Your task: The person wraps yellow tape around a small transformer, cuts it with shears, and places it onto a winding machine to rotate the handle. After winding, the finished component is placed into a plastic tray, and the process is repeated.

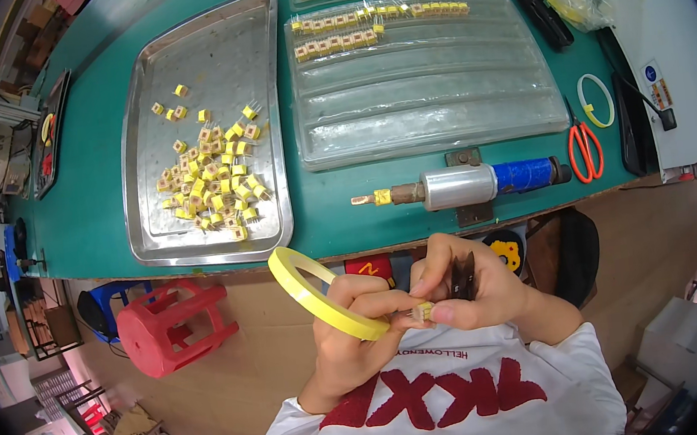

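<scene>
Close to my chest, both hands meet at a small coil part (424, 311) with yellow tape round it and thin pins. My left hand (347, 338) is closed on the part's pin side, and a roll of yellow tape (289, 283) hangs at its fingers. My right hand (494, 287) has its thumb tip against the part's yellow side. A dark, narrow tool (462, 277), seemingly tweezers, is gripped in the right hand's fingers; its tips are hard to see. Above the hands, a silver spindle tool (458, 187) with a blue-wrapped end holds a yellow piece (382, 197) near its tip.
A metal tray (162, 239) at left holds a heap of similar parts. Clear plastic trays (433, 126) stand beyond the spindle, with rows of parts in their far grooves. Red-handled scissors (585, 152) and another tape roll (596, 100) lie right. A red stool (168, 328) stands below the table.
</scene>
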The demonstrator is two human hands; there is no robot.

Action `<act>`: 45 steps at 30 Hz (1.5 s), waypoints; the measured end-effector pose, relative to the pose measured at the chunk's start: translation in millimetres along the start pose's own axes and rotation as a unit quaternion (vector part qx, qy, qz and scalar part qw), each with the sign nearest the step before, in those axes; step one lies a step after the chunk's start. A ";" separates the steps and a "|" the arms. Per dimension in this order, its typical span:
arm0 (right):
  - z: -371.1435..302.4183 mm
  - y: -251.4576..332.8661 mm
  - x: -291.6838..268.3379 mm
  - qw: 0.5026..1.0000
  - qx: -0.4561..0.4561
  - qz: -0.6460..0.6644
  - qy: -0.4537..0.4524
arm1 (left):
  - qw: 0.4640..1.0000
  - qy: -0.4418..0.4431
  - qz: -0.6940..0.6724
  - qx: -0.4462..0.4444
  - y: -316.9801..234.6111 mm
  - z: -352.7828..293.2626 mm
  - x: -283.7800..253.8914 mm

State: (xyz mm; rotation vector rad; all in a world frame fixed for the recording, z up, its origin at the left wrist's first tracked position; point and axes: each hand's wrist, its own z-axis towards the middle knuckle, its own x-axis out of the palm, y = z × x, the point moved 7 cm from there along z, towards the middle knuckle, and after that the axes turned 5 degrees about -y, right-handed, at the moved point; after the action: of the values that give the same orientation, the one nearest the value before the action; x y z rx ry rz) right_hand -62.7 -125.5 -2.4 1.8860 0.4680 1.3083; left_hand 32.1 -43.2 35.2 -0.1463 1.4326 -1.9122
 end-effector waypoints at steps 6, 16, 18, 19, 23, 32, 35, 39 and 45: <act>-0.3 8.9 1.8 0.997 -0.001 -0.078 0.009 | 1.000 -0.001 0.015 0.003 0.2 0.2 -1.7; -0.4 34.1 14.2 0.952 -0.157 -0.257 0.056 | 0.990 0.039 -0.113 -0.074 7.3 1.5 -6.4; 1.9 27.1 10.9 0.966 -0.146 -0.204 0.065 | 0.986 0.028 -0.148 -0.070 13.7 -0.7 -5.2; 3.7 23.4 9.0 0.977 -0.134 -0.150 0.071 | 0.980 0.019 -0.184 -0.068 15.1 -0.8 -5.3; 10.3 22.7 9.1 0.967 -0.180 -0.160 0.078 | 0.978 0.023 -0.194 -0.073 16.3 0.3 -5.0; 17.2 32.6 10.4 0.949 -0.207 -0.234 0.042 | 0.998 -0.011 -0.046 0.048 9.8 17.0 -12.6; 7.4 39.8 4.7 0.925 -0.269 -0.267 -0.032 | 0.987 -0.135 -0.090 0.002 23.3 32.4 -23.8; -4.7 39.4 -5.5 0.907 -0.292 -0.300 -0.052 | 0.975 -0.177 -0.133 -0.012 35.6 53.3 -17.5; -26.6 24.6 -41.1 0.924 -0.242 -0.245 -0.165 | 0.967 -0.188 -0.167 -0.034 43.3 54.9 -6.0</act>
State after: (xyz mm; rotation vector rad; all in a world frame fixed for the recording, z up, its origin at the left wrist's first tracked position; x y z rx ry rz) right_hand -106.5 -158.3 -4.6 1.4083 0.3634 0.6738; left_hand 84.2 -87.6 19.9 -0.7852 1.2700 -1.9614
